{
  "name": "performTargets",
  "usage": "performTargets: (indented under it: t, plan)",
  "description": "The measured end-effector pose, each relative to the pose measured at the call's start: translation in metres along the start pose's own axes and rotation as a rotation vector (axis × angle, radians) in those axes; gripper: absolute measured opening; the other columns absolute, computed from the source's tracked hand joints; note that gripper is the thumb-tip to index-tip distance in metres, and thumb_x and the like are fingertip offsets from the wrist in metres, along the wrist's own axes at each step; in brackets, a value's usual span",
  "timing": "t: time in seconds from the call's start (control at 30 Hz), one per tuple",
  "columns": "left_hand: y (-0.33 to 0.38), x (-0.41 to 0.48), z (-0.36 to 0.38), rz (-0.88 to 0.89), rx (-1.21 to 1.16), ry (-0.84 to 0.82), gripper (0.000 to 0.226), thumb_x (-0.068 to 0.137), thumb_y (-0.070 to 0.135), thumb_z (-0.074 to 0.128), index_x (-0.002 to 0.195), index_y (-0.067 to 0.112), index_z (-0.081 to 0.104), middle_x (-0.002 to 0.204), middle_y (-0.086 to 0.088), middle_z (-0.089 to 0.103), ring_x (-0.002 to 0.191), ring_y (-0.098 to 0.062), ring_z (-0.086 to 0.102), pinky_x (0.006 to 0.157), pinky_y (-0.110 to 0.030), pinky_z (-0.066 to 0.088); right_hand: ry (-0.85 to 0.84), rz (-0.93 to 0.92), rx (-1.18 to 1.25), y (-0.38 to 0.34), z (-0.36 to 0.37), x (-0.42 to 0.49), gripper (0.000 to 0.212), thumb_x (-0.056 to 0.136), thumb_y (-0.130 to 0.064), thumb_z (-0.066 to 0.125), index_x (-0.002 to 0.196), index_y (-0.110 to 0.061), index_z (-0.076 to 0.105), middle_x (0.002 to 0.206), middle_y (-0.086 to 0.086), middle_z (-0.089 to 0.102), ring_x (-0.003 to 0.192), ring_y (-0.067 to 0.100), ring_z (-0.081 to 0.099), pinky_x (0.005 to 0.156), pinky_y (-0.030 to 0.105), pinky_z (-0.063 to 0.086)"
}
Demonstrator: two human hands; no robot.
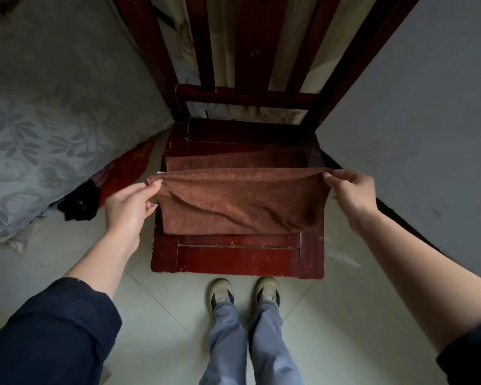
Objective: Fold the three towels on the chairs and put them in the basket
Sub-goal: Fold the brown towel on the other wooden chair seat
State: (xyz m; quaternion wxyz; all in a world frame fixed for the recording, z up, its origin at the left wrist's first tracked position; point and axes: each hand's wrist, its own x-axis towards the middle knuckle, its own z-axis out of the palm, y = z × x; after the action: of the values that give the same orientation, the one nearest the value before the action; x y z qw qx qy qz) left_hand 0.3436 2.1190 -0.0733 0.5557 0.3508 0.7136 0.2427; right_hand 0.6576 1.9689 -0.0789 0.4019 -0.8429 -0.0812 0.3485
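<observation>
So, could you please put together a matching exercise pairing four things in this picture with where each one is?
Things:
1. brown terry towel
2. dark red wooden chair
3. grey leaf-patterned quilt
4. black cloth

Places:
A. on the floor by the quilt's edge
B. standing between quilt and wall
C. pinched at its corners by left hand and right hand
D. filling the left side

Pairs: 1-C, 2-B, 3-D, 4-A

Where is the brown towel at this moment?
The brown towel lies at the centre of the head view on the red chair, between left hand and right hand.
</observation>
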Motion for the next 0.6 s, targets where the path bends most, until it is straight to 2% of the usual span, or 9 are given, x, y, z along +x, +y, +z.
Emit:
performTargets:
  t: [0.1,0.17,0.23,0.33,0.43,0.5,0.6]
  plan:
    - [0.007,0.014,0.008,0.046,0.055,-0.018,0.005,0.085,0.015,0.069,0.087,0.020,0.069,0.092,0.009,0.066,0.092,-0.006,0.061,0.094,-0.028,0.049,-0.028,0.008,-0.014,-0.007,0.009,0.017,0.012,0.090,-0.018,0.063,0.096,-0.009,0.068,0.082,-0.001,0.064,0.073,0.006,0.056,0.062,0.016,0.041]
    - [0.008,0.025,0.014,0.053,0.083,-0.035,0.005,0.088,0.017,0.067,0.091,0.020,0.069,0.094,0.010,0.067,0.102,-0.011,0.061,0.093,-0.028,0.048,-0.024,-0.009,-0.042,-0.010,0.016,0.028,0.013,0.091,-0.020,0.062,0.097,-0.009,0.067,0.086,0.002,0.064,0.073,0.007,0.056,0.061,0.016,0.042]
    - [0.010,0.036,0.021,0.048,0.092,-0.029,0.019,0.088,0.019,0.067,0.106,0.015,0.068,0.094,0.008,0.067,0.101,-0.013,0.061,0.092,-0.029,0.049,-0.017,-0.023,-0.066,-0.013,0.023,0.039,0.009,0.091,-0.021,0.063,0.091,-0.013,0.065,0.086,0.003,0.064,0.072,0.009,0.058,0.061,0.019,0.043]
    - [0.011,0.052,0.032,0.046,0.092,-0.006,0.035,0.087,0.022,0.068,0.120,0.011,0.064,0.099,0.003,0.067,0.096,-0.011,0.062,0.088,-0.028,0.050,0.003,-0.040,-0.102,-0.016,0.033,0.054,0.010,0.090,-0.024,0.065,0.083,-0.016,0.064,0.087,0.006,0.066,0.078,0.019,0.061,0.069,0.027,0.048]
    - [0.008,0.061,0.041,0.049,0.068,0.031,0.036,0.088,0.023,0.067,0.123,0.013,0.062,0.100,0.003,0.067,0.088,-0.006,0.062,0.081,-0.023,0.050,0.002,-0.048,-0.109,-0.016,0.041,0.063,0.011,0.090,-0.026,0.064,0.093,-0.016,0.066,0.094,0.005,0.067,0.090,0.022,0.064,0.083,0.034,0.053]
    - [0.002,0.063,0.044,0.043,0.103,0.045,0.038,0.089,0.024,0.066,0.125,0.015,0.060,0.107,0.002,0.065,0.096,-0.009,0.061,0.089,-0.025,0.049,-0.025,-0.041,-0.148,-0.012,0.044,0.065,0.017,0.090,-0.030,0.064,0.098,-0.016,0.067,0.097,0.004,0.067,0.097,0.026,0.065,0.091,0.041,0.053]
    - [-0.021,0.056,0.039,0.022,0.179,0.103,0.039,0.087,0.027,0.069,0.124,0.017,0.061,0.109,0.003,0.064,0.100,-0.011,0.060,0.087,-0.025,0.046,-0.025,-0.009,-0.274,0.002,0.042,0.059,0.025,0.091,-0.028,0.061,0.109,-0.011,0.067,0.103,0.009,0.068,0.099,0.031,0.064,0.092,0.046,0.052]
